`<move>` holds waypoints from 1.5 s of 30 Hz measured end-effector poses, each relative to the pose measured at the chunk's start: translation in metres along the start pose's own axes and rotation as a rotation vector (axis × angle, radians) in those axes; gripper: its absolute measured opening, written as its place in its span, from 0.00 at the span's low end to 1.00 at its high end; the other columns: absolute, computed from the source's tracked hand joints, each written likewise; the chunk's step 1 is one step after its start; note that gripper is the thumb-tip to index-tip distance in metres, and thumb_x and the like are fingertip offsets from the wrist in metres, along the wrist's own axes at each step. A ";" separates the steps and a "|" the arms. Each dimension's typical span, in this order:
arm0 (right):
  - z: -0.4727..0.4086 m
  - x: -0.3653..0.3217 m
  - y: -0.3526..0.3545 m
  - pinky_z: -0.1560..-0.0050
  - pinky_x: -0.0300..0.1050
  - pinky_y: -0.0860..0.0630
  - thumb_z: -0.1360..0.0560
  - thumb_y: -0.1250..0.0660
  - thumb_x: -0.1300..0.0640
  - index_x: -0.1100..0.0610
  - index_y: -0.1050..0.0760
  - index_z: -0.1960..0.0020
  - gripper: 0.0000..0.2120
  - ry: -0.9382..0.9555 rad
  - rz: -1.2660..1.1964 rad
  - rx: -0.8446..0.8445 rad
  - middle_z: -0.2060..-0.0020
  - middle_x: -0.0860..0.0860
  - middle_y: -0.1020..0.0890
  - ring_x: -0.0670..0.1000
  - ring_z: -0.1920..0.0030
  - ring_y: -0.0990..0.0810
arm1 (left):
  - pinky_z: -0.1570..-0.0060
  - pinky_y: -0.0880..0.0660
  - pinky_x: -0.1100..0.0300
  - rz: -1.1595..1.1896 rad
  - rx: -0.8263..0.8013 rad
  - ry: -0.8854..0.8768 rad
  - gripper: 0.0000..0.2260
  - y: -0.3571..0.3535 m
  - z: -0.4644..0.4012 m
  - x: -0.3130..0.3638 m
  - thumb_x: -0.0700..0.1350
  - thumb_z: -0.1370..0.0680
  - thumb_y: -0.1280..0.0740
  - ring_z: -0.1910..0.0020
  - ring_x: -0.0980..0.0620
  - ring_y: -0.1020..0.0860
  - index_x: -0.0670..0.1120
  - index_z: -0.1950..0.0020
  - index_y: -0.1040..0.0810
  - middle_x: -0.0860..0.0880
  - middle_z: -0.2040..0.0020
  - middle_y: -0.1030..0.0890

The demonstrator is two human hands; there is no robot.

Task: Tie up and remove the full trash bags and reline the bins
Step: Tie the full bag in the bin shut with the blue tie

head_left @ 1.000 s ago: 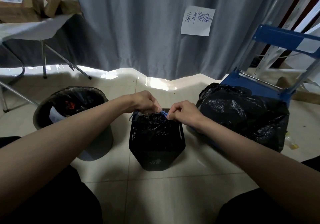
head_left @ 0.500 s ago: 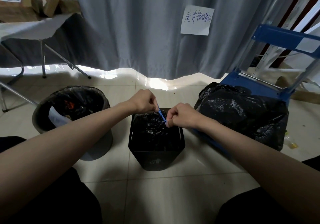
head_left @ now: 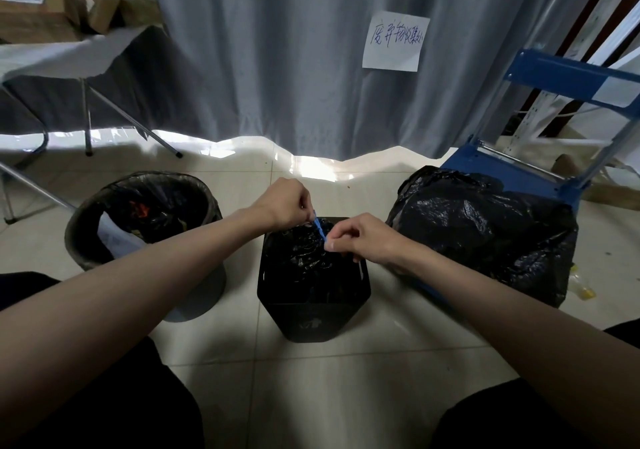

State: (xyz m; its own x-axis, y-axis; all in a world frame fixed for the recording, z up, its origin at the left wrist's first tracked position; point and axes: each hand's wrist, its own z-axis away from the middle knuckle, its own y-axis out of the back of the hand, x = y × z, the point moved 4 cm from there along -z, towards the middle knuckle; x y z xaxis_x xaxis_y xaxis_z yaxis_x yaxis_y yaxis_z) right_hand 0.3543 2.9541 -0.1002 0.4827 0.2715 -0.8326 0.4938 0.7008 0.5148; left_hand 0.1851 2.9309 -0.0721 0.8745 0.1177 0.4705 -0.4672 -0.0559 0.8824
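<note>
A small black square bin (head_left: 313, 313) stands on the floor in front of me, with a gathered black trash bag (head_left: 304, 254) inside it. A thin blue drawstring (head_left: 319, 229) runs taut over the bag's top. My left hand (head_left: 284, 202) pinches its upper end at the bin's far rim. My right hand (head_left: 363, 237) pinches its lower end just right of centre. To the left, a round grey bin (head_left: 104, 240) holds a black liner with paper and red scraps. A large filled black bag (head_left: 485, 233) sits at the right.
A blue hand cart (head_left: 512, 168) stands behind the large bag. A grey curtain with a paper sign (head_left: 394, 41) hangs across the back. A folding table (head_left: 69, 50) with cardboard boxes is at the far left. My dark trouser knees fill both lower corners.
My hands have drawn apart diagonally, pulling the blue drawstring out from a bunched knot into a taut line. The left hand rose toward the far rim.
</note>
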 end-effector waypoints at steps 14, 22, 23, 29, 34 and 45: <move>0.001 -0.005 -0.002 0.70 0.36 0.24 0.19 0.37 0.53 0.57 0.24 0.64 0.17 -0.168 0.079 -0.006 0.70 0.51 0.22 0.47 0.72 0.24 | 0.60 0.26 0.60 -0.052 0.062 -0.017 0.05 0.001 0.003 0.009 0.40 0.29 0.28 0.59 0.53 0.21 0.50 0.62 0.16 0.56 0.64 0.19; 0.002 -0.006 -0.001 0.70 0.39 0.24 0.17 0.41 0.50 0.57 0.28 0.66 0.20 -0.223 0.149 0.018 0.72 0.51 0.23 0.49 0.73 0.25 | 0.58 0.25 0.57 -0.097 0.088 -0.036 0.05 0.003 0.003 0.015 0.41 0.28 0.29 0.56 0.49 0.21 0.50 0.62 0.17 0.51 0.59 0.18; 0.003 -0.007 0.001 0.70 0.38 0.24 0.18 0.39 0.51 0.57 0.26 0.66 0.19 -0.203 0.139 0.026 0.72 0.51 0.23 0.48 0.72 0.25 | 0.58 0.26 0.58 -0.100 0.088 -0.029 0.05 0.004 0.003 0.014 0.41 0.28 0.29 0.56 0.49 0.21 0.50 0.62 0.18 0.52 0.59 0.18; 0.007 -0.012 0.002 0.69 0.35 0.25 0.19 0.37 0.53 0.56 0.20 0.63 0.16 -0.144 0.202 0.004 0.71 0.49 0.21 0.44 0.72 0.24 | 0.57 0.24 0.56 -0.124 0.061 -0.007 0.05 0.005 0.007 0.010 0.42 0.28 0.29 0.55 0.49 0.20 0.51 0.62 0.19 0.53 0.58 0.19; 0.008 -0.023 -0.003 0.68 0.36 0.27 0.20 0.38 0.55 0.55 0.22 0.66 0.17 -0.112 0.308 0.016 0.72 0.51 0.22 0.50 0.71 0.25 | 0.59 0.31 0.57 -0.192 0.080 -0.016 0.06 0.005 0.009 0.013 0.43 0.28 0.30 0.54 0.49 0.22 0.53 0.63 0.22 0.53 0.55 0.20; 0.010 -0.032 -0.013 0.66 0.45 0.29 0.24 0.39 0.61 0.57 0.21 0.68 0.15 -0.070 0.386 0.002 0.70 0.53 0.22 0.51 0.70 0.28 | 0.59 0.33 0.57 -0.257 0.093 -0.040 0.05 -0.005 0.009 0.012 0.44 0.28 0.31 0.55 0.48 0.22 0.52 0.62 0.23 0.54 0.52 0.21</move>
State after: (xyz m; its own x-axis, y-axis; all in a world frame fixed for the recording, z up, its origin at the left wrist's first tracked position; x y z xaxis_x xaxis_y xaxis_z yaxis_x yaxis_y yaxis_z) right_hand 0.3393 2.9297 -0.0788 0.6817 0.4690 -0.5616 0.2673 0.5548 0.7879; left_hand 0.1992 2.9238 -0.0706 0.9682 0.1005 0.2291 -0.2167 -0.1208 0.9687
